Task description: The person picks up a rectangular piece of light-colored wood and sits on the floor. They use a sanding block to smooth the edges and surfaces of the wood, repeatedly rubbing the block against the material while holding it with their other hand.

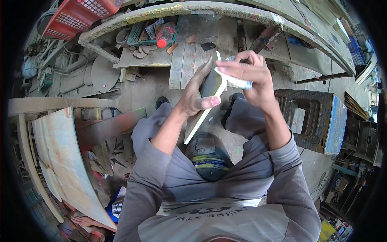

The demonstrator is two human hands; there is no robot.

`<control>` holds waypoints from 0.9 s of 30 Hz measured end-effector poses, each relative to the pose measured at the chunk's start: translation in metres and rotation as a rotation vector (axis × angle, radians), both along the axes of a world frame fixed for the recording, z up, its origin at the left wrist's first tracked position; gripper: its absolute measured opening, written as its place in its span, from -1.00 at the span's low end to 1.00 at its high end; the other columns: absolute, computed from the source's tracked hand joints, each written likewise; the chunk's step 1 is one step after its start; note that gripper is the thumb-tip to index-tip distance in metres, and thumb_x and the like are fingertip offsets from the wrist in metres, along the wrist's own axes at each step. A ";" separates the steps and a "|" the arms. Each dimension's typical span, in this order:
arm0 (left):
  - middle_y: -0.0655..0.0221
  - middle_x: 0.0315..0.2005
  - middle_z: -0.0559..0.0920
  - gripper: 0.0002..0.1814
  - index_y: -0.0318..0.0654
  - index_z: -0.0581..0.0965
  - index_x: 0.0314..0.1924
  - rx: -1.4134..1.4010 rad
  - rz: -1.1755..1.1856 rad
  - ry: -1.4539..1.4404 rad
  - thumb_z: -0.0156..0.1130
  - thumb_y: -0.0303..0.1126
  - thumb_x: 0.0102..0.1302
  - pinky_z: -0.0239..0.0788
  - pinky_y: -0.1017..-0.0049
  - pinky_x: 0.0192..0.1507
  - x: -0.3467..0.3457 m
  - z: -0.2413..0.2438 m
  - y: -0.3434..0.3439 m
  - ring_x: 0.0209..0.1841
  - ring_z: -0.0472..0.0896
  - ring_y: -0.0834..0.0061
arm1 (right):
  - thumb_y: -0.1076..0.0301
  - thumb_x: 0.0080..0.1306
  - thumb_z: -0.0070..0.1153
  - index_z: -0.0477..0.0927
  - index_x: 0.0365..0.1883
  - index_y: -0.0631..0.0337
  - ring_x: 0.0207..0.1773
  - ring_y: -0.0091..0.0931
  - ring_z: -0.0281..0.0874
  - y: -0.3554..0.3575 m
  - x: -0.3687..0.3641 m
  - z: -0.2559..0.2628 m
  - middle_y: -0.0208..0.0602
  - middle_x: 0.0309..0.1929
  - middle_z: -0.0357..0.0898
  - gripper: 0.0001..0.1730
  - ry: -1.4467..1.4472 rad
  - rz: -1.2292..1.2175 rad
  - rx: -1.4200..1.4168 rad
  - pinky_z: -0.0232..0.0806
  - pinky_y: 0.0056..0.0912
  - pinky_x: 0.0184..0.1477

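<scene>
My left hand (195, 90) grips a flat wooden board (207, 112) with pale edges, its thumb along the near edge and its fingers behind. The board is tilted and held above the floor between my knees. A folded piece of sandpaper (237, 81), white with blue print on its back, is in my right hand (254, 75). The fingers press it to the upper right edge of the board. Below the board, between my thighs, a dark cylinder (208, 160) with yellow and blue bands stands; its full shape is hidden.
Ahead runs a paint-crusted bench frame (178, 8). Under it, a green plastic basket (137, 34) holds a red-capped bottle (164, 34). Stacked plastic stools (314, 121) stand at right. A large panel (60, 151) leans at left, with another person's hand (83, 220) beside it.
</scene>
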State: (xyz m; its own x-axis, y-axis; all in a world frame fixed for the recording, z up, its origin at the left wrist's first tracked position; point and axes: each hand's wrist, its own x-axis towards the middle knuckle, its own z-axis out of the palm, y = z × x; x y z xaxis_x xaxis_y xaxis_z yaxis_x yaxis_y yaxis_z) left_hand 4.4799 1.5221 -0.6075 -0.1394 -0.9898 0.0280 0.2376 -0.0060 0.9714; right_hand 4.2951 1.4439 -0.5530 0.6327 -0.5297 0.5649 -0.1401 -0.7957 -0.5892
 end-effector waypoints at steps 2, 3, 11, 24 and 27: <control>-0.06 0.31 0.31 0.42 -0.64 0.06 0.48 0.036 -0.016 0.013 0.44 0.22 -0.21 0.06 0.33 0.43 -0.002 0.010 0.002 0.38 0.31 0.15 | 0.39 0.14 0.31 0.81 -0.06 -0.14 -0.08 -0.47 0.47 -0.010 -0.003 -0.004 -0.60 0.00 0.77 -0.63 0.032 -0.008 -0.021 0.05 -0.38 0.14; -0.05 0.31 0.31 0.41 -0.62 0.06 0.48 0.017 -0.018 0.011 0.44 0.22 -0.21 0.07 0.34 0.42 -0.001 0.007 0.000 0.37 0.32 0.16 | 0.43 0.13 0.29 0.81 -0.05 -0.14 -0.08 -0.46 0.47 -0.005 -0.001 -0.001 -0.60 0.00 0.77 -0.60 -0.022 0.024 -0.009 0.05 -0.39 0.14; 0.09 0.39 0.32 0.35 -0.41 0.09 0.53 -0.002 -0.123 0.305 0.40 0.24 -0.16 0.06 0.31 0.46 0.001 -0.011 0.016 0.44 0.30 0.28 | 0.69 0.22 0.07 0.77 0.01 -0.11 -0.06 -0.46 0.58 -0.033 0.000 -0.024 -0.40 0.04 0.74 -0.47 0.159 -0.302 0.032 0.24 -0.35 0.10; 0.15 0.51 0.14 -0.01 -0.12 0.00 0.58 0.030 -0.191 0.932 0.08 0.21 0.31 0.16 0.14 0.47 -0.008 -0.047 0.001 0.52 0.19 0.13 | 0.70 0.34 0.04 0.56 0.20 0.28 0.15 -0.46 0.58 -0.009 0.019 -0.026 -0.21 0.17 0.65 -0.55 -0.281 -0.308 0.053 0.45 -0.42 0.12; 0.15 0.47 0.19 0.08 -0.16 0.01 0.57 0.037 -0.149 0.865 0.17 0.22 0.20 0.15 0.16 0.48 -0.005 -0.048 0.009 0.50 0.22 0.14 | 0.77 0.22 0.09 0.59 0.24 0.19 0.36 -0.28 0.47 0.000 0.025 -0.022 -0.19 0.27 0.58 -0.41 -0.198 -0.217 0.020 0.29 -0.22 0.36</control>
State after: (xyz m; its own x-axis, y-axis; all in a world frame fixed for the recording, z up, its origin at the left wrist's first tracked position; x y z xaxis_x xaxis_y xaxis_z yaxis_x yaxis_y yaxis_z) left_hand 4.4750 1.5311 -0.6550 -0.2123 -0.9653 0.1521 0.8846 -0.1237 0.4496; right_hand 4.3203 1.4443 -0.5752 0.3819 -0.6532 0.6538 -0.1870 -0.7474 -0.6375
